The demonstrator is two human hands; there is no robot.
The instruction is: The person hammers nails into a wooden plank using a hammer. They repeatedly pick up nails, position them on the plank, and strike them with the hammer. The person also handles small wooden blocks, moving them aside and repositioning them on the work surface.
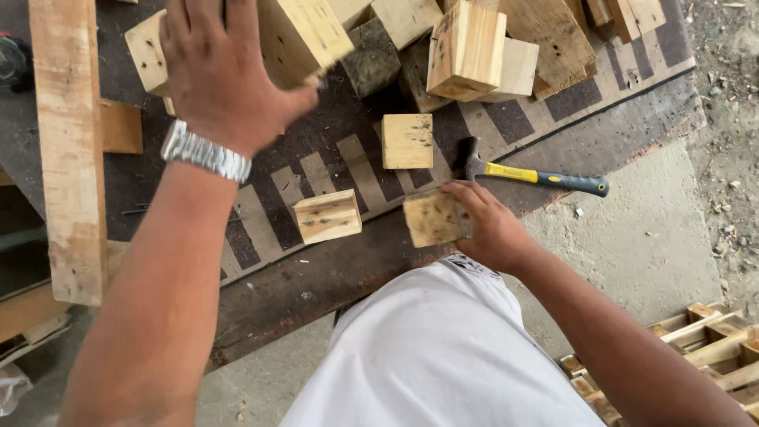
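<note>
Your left hand (225, 75) clamps a large wood block (304, 35) above the patterned mat (348, 158); your right hand (486, 225) grips a smaller block (433, 217) near the hammer (538, 175). Either could slip, striking the loose blocks below.

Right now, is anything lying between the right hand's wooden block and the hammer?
Nothing visible. The right hand grips a wooden block on the mat's near edge; the hammer lies just beyond its fingers, apart.

surface: patterned mat (348, 154) | between hands: two wood blocks (327, 215) | beyond right hand (490, 229): hammer (538, 177) | far pile: blocks, possibly stacked
</note>
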